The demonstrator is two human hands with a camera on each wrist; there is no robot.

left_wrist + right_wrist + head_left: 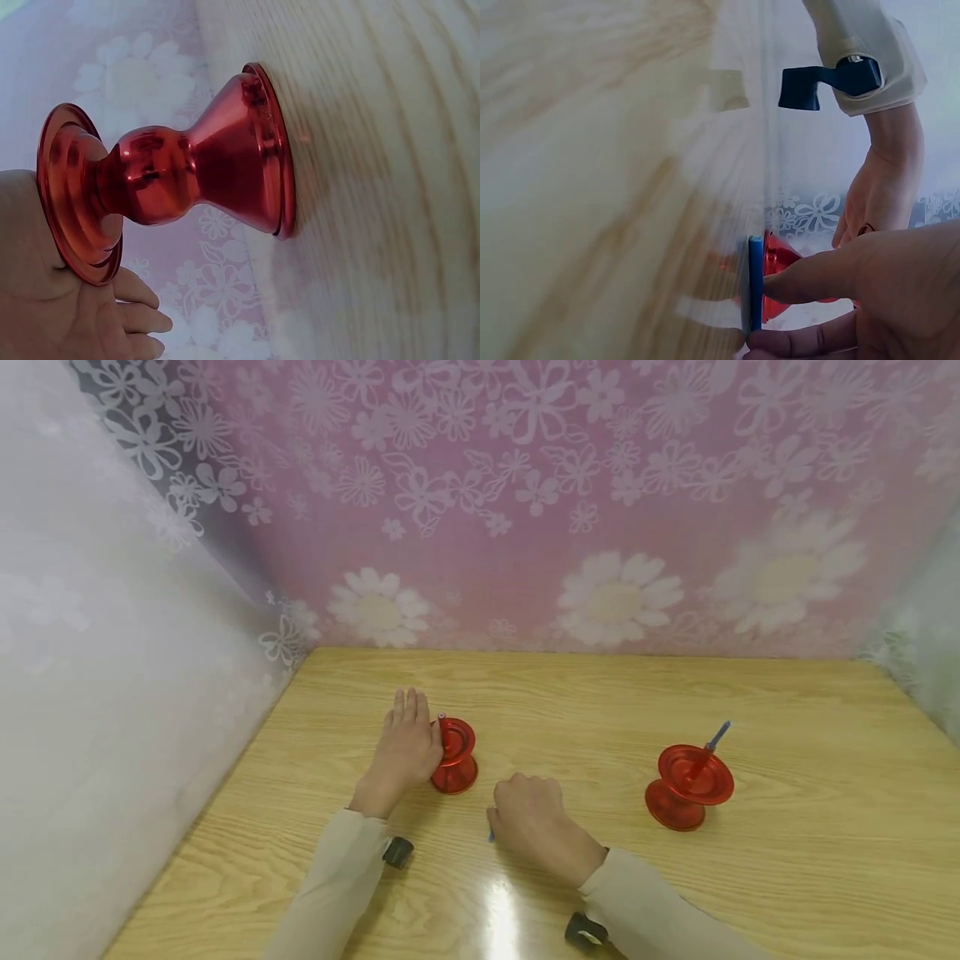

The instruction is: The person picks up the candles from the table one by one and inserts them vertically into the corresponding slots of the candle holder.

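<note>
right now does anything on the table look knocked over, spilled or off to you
Nothing looks spilled or toppled: the left red holder and right red holder stand on their bases. One mismatch: the right one has a blue stick rising from it; the left one shows none. The right hand pinches another blue stick.

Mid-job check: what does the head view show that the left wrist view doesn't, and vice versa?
Only head: the right hand, a blue stick poking from its grip, and the right red stand with a second blue stick rising from it.
Only left wrist: the underside of the dish on the left red stand, and its bulging stem.
Both: the left hand at that stand, the wooden table and flowered backdrop.
</note>
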